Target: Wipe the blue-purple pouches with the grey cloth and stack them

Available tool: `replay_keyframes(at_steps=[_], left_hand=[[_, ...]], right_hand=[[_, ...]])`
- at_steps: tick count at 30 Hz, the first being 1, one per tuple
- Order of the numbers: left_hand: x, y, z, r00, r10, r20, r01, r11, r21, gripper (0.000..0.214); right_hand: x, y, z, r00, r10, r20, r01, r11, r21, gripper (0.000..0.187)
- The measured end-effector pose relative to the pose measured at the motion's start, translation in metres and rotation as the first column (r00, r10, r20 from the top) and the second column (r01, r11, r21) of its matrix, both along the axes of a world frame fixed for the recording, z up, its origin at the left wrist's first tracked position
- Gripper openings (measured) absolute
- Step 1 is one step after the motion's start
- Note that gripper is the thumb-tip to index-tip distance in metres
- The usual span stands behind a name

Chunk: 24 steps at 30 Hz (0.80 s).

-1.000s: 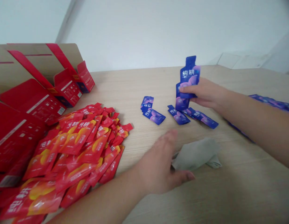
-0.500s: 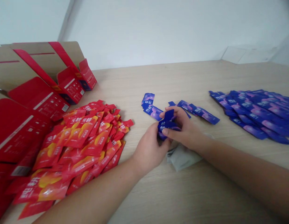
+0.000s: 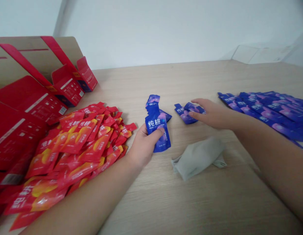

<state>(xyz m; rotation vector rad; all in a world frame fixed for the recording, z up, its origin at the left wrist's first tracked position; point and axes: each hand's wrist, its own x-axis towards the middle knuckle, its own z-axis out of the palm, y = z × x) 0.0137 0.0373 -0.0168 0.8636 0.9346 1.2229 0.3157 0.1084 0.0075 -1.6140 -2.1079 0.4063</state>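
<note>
My left hand [image 3: 143, 147] is closed round a small stack of blue pouches [image 3: 159, 131], held upright above the wooden table [image 3: 166, 202]. Just behind them lie two more blue pouches [image 3: 153, 100] flat on the table. My right hand [image 3: 213, 114] reaches to the middle of the table, its fingers resting on a few loose blue pouches [image 3: 185, 114]; I cannot tell whether it grips them. A crumpled grey cloth [image 3: 199, 157] lies between my forearms.
A big heap of red pouches [image 3: 80, 147] covers the left of the table. Red cartons [image 3: 34, 101] and a brown cardboard box [image 3: 9, 62] stand behind it. A spread of blue pouches [image 3: 268, 111] lies at the right. A white wall backs the table.
The stack of blue pouches passed from my right hand to my left hand. My right hand then moved back to the loose blue pouches in the middle.
</note>
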Motion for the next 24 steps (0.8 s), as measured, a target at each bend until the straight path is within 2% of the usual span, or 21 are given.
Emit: replay_keyframes(at_steps=[2,5,9,12,14,16,17,18,19,20,21,22,24], left_hand=[[0.001,0.001,0.0,0.999,0.035,0.025,-0.035,0.999,-0.011,0.04],[0.003,0.001,0.002,0.998,0.054,0.041,-0.053,0.998,-0.014,0.04],[0.003,0.002,0.004,0.998,0.038,0.048,-0.037,0.999,-0.015,0.035],[0.003,0.002,0.006,0.998,0.044,0.053,-0.043,0.999,-0.011,0.033],[0.003,0.001,0.004,0.996,0.062,0.057,-0.062,0.998,-0.011,0.034],[0.004,-0.001,0.001,0.994,0.089,0.059,-0.088,0.996,-0.016,0.035],[0.004,-0.001,-0.002,0.993,0.105,0.061,-0.104,0.994,-0.019,0.036],[0.005,-0.002,-0.004,0.991,0.119,0.062,-0.118,0.993,-0.017,0.037],[0.006,-0.003,-0.006,0.989,0.131,0.063,-0.131,0.991,-0.007,0.037],[0.007,-0.004,-0.008,0.989,0.137,0.062,-0.138,0.99,0.012,0.036],[0.008,-0.005,-0.009,0.989,0.137,0.055,-0.14,0.989,0.038,0.035],[0.009,-0.006,-0.01,0.99,0.138,0.042,-0.141,0.987,0.074,0.033],[0.011,-0.009,-0.009,0.99,0.137,-0.013,-0.133,0.976,0.174,0.032]], right_hand=[[0.034,0.011,-0.008,0.956,-0.032,0.292,0.046,0.998,-0.042,0.068],[0.058,0.018,-0.022,0.87,-0.016,0.493,0.078,0.991,-0.105,0.065],[0.056,0.027,-0.027,0.825,-0.111,0.554,0.158,0.987,-0.037,0.055],[0.052,0.031,-0.016,0.829,-0.171,0.533,0.217,0.976,-0.025,0.037],[0.043,0.024,-0.004,0.834,-0.202,0.514,0.241,0.971,-0.008,0.026],[0.02,0.008,0.008,0.905,-0.205,0.373,0.223,0.975,-0.004,0.022],[0.003,-0.003,0.012,0.967,-0.191,0.169,0.196,0.981,-0.014,0.021],[-0.016,-0.015,0.014,0.976,-0.173,-0.133,0.168,0.985,-0.049,0.024],[-0.038,-0.027,0.015,0.884,-0.161,-0.44,0.135,0.987,-0.089,0.028],[-0.059,-0.038,0.014,0.738,-0.144,-0.659,0.077,0.989,-0.13,0.032],[-0.079,-0.048,0.012,0.639,-0.119,-0.76,0.004,0.988,-0.152,0.032],[-0.096,-0.056,0.008,0.596,-0.079,-0.799,-0.038,0.991,-0.126,0.032],[-0.12,-0.067,0.001,0.613,0.027,-0.789,-0.071,0.997,-0.021,0.03]])
